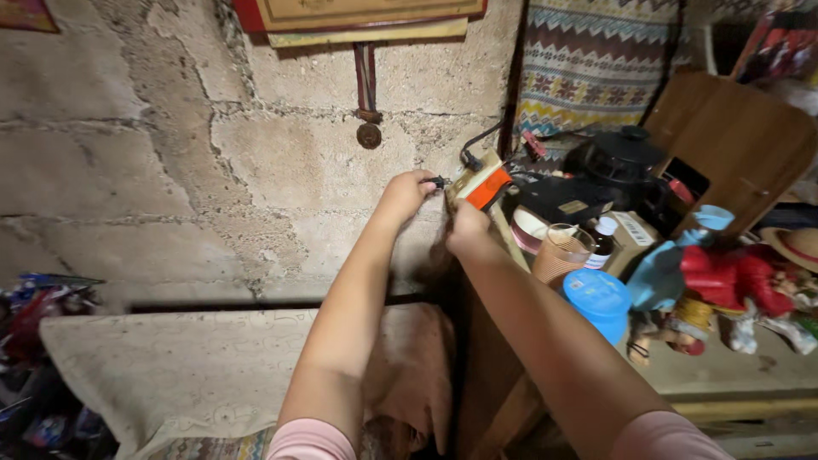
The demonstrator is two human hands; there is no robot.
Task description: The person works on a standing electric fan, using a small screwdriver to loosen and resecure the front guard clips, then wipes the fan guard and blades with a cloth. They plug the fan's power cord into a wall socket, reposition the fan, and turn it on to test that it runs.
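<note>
Both my arms reach forward to a cream and orange power strip (pixel 481 181) at the edge of a wooden shelf (pixel 724 375). My left hand (pixel 405 194) pinches a small black plug (pixel 437 181) right at the strip's left end. My right hand (pixel 467 228) grips the strip from below, its fingers curled around the body. A black cable (pixel 474 141) rises from the strip's top. Whether the plug's pins are inside a socket is hidden.
The shelf carries a brown glass (pixel 560 253), a small dark bottle (pixel 602 241), a blue round lid (pixel 596 296), a black appliance (pixel 618 162) and a red and blue doll (pixel 724 277). A medal (pixel 368 134) hangs on the rough concrete wall. A cushion (pixel 187 366) lies below left.
</note>
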